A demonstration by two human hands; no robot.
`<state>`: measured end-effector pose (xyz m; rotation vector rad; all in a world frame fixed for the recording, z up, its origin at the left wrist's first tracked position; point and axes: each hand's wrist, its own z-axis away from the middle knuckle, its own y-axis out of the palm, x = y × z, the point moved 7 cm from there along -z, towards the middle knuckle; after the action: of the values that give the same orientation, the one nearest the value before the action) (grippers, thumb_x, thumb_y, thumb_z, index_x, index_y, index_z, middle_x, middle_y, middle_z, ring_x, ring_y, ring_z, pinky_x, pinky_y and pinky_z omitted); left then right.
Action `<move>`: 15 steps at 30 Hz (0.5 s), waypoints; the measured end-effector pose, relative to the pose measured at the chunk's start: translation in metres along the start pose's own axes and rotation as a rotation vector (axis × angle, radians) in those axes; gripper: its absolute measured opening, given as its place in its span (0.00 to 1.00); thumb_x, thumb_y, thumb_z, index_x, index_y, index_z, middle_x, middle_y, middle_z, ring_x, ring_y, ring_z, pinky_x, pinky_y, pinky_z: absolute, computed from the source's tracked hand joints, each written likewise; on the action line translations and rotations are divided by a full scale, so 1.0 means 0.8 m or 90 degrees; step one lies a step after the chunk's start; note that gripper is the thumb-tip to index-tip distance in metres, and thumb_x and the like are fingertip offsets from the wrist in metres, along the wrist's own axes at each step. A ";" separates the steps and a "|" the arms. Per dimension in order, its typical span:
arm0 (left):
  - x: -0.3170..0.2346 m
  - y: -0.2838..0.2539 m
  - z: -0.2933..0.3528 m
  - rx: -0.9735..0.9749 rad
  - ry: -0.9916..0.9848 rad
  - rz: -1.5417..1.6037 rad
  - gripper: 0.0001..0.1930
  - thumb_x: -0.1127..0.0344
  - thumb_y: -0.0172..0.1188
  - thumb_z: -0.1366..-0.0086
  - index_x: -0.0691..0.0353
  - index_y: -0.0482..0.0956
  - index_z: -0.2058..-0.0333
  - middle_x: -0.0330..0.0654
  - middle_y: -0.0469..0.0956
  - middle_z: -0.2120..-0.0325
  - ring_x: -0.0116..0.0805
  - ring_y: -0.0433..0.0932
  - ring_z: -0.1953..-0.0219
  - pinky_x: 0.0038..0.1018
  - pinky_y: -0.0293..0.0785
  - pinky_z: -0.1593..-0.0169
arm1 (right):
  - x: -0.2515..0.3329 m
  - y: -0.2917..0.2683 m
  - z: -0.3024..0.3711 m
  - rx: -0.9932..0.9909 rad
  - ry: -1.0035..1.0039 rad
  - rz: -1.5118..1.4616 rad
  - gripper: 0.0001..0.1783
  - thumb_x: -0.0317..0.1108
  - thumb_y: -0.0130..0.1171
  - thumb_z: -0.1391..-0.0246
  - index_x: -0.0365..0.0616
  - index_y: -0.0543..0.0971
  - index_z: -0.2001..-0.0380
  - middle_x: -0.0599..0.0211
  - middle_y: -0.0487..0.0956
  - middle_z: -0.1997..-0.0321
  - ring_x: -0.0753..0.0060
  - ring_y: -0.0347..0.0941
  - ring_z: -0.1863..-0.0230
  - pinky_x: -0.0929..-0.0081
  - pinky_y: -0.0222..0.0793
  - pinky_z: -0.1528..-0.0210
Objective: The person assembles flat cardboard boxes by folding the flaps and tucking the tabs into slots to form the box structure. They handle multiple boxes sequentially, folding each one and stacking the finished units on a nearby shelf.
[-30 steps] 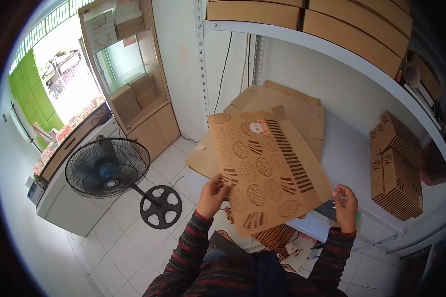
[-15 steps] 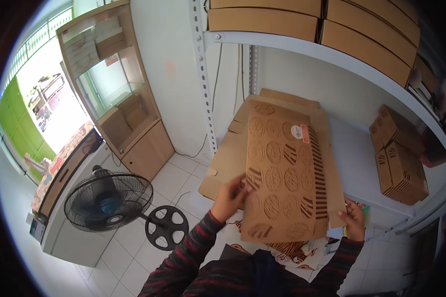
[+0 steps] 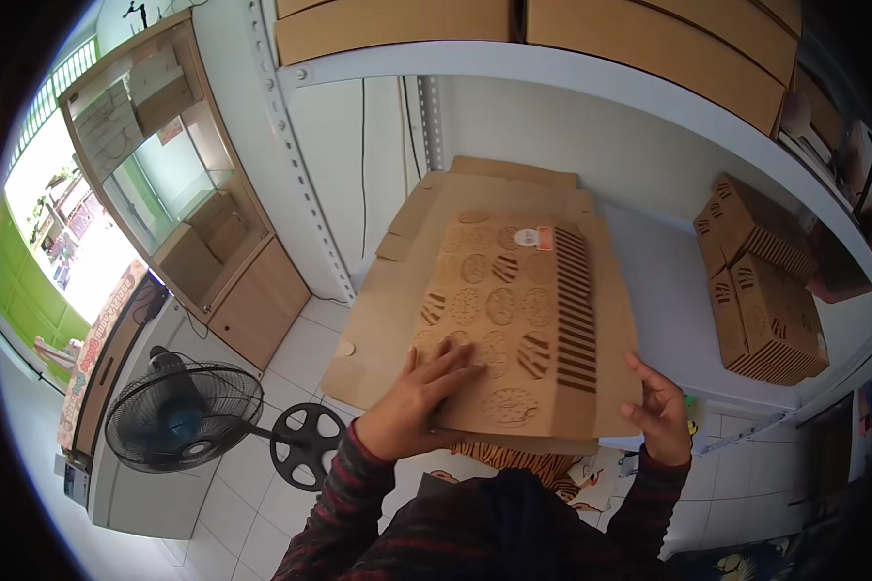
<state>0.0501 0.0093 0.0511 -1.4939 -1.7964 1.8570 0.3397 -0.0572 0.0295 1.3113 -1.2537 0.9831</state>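
A flat brown cardboard box blank (image 3: pixel 502 320), printed with dark oval designs and a striped band, lies on top of a larger plain cardboard sheet (image 3: pixel 363 334) with cut flaps. A small white and orange sticker (image 3: pixel 533 238) is near its far end. My left hand (image 3: pixel 421 397) rests on the near left corner of the printed blank, fingers stretched over its face. By the right edge of the cardboard is my right hand (image 3: pixel 661 412), thumb and fingers apart, fingertips at the edge; whether they touch it is hard to tell.
Folded printed boxes (image 3: pixel 770 320) are stacked on the right of the white shelf (image 3: pixel 654 281). Long brown boxes (image 3: pixel 397 39) fill the shelf above. At left stand a black fan (image 3: pixel 184 416) and a glass-fronted wooden cabinet (image 3: pixel 247 300). Tiger-striped fabric (image 3: pixel 523 460) shows below the cardboard.
The printed blank now lies flatter and farther over the larger sheet. My left hand has gone from holding its left edge to resting on its face; my right hand's fingers have spread.
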 end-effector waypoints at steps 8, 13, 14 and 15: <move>0.001 -0.003 -0.010 -0.161 -0.020 0.177 0.22 0.74 0.63 0.45 0.63 0.76 0.49 0.49 0.77 0.49 0.49 0.72 0.43 0.39 0.66 0.40 | -0.011 -0.033 -0.034 0.079 0.032 0.065 0.31 0.28 0.62 0.45 0.32 0.66 0.39 0.57 0.72 0.40 0.70 0.66 0.40 0.72 0.57 0.36; 0.000 -0.017 0.000 -0.465 -0.052 0.133 0.11 0.70 0.53 0.34 0.72 0.80 0.60 0.49 0.82 0.64 0.38 0.81 0.65 0.26 0.74 0.58 | -0.023 -0.052 -0.075 0.069 0.030 0.178 0.26 0.32 0.60 0.42 0.31 0.70 0.43 0.56 0.73 0.41 0.71 0.66 0.40 0.71 0.55 0.36; 0.011 -0.015 0.012 -0.558 -0.082 0.128 0.11 0.69 0.52 0.33 0.72 0.79 0.61 0.46 0.81 0.66 0.36 0.79 0.66 0.26 0.73 0.59 | -0.026 -0.058 -0.084 0.070 0.046 0.165 0.25 0.32 0.60 0.42 0.31 0.71 0.44 0.56 0.73 0.40 0.70 0.65 0.39 0.71 0.55 0.35; 0.030 -0.007 0.026 -0.651 -0.112 0.124 0.12 0.68 0.51 0.31 0.72 0.79 0.62 0.43 0.80 0.67 0.33 0.77 0.67 0.25 0.72 0.60 | -0.027 -0.061 -0.091 0.071 0.062 0.152 0.25 0.32 0.60 0.42 0.30 0.72 0.44 0.55 0.73 0.40 0.70 0.65 0.39 0.70 0.54 0.35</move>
<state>0.0207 0.0135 0.0384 -1.8334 -3.0278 1.1318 0.3915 0.0143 0.0116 1.2012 -1.3168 1.2864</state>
